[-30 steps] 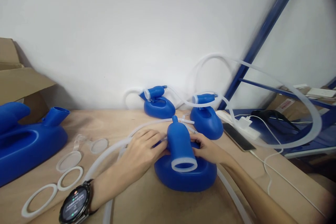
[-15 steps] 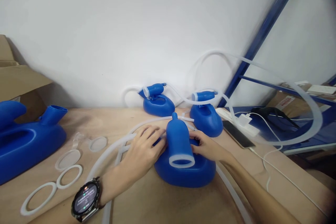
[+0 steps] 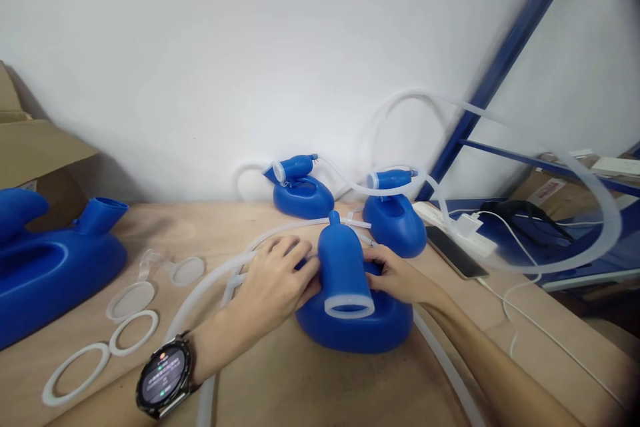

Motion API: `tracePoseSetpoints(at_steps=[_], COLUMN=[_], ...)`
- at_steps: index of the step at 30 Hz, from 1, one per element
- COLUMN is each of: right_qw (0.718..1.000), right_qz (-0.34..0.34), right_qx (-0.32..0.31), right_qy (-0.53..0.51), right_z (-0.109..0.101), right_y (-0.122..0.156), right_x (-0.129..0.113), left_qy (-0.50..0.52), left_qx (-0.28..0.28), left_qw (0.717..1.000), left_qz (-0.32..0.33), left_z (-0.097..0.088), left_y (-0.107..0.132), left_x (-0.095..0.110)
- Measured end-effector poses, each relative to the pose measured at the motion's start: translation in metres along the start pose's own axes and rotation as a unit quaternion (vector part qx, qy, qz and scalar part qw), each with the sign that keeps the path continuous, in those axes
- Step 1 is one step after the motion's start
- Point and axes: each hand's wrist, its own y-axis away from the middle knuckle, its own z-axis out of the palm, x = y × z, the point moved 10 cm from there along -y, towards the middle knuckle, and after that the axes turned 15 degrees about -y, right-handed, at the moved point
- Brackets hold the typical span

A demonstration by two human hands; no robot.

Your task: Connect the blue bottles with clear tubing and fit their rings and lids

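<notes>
A blue plastic urinal bottle (image 3: 357, 333) lies in front of me on the table. A blue funnel-shaped cup (image 3: 341, 255) with a white rim rests on top of it, its narrow spout pointing away and its wide mouth facing me. My left hand (image 3: 283, 277), wearing a smartwatch above it, is closed against the left side of the bottle beside the cup. On the right, my right hand (image 3: 395, 275) is closed too, its fingertips tucked behind the cup at the bottle. The cup hides part of both grips. A clear hose (image 3: 445, 367) runs beneath and around the bottle.
Two more blue urinal bottles (image 3: 303, 199) with cups and hoses stand against the wall. A larger blue bottle (image 3: 95, 257), white rings (image 3: 133, 332) and clear caps (image 3: 131, 300) are at left. A phone (image 3: 455, 253), a power strip (image 3: 480, 240) and a blue metal frame (image 3: 500, 73) are at right.
Both hands keep nearly the same grip on the bottle. The whole view has shifted slightly, with little other visible movement.
</notes>
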Motion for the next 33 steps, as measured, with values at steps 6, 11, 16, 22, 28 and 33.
tracePoseSetpoints(at_steps=[6,11,16,22,28,33], right_qw=[0.999,0.999,0.998,0.999,0.999,0.999], right_qz=[0.018,0.024,0.042,0.037,0.014,0.016], right_qx=[-0.007,0.007,0.002,0.005,0.016,0.002], right_qy=[-0.025,-0.027,-0.04,-0.034,-0.024,-0.036], right_z=[0.002,0.002,0.003,0.0,-0.002,0.002], right_y=[0.001,0.0,-0.001,0.002,0.003,0.002], right_x=[0.002,0.0,-0.002,0.004,0.003,-0.001], left_qy=[-0.01,0.02,0.069,0.115,0.167,0.141], left_qx=[0.023,0.014,0.006,0.004,0.024,0.059], left_qw=[0.999,0.999,0.997,0.991,0.984,0.987], left_qz=[0.031,0.03,-0.017,-0.062,-0.063,-0.048], left_z=[-0.002,0.0,0.004,0.006,0.001,-0.004], left_y=[-0.001,-0.003,-0.004,0.0,0.002,0.003], left_x=[-0.002,-0.005,-0.011,-0.013,-0.014,-0.014])
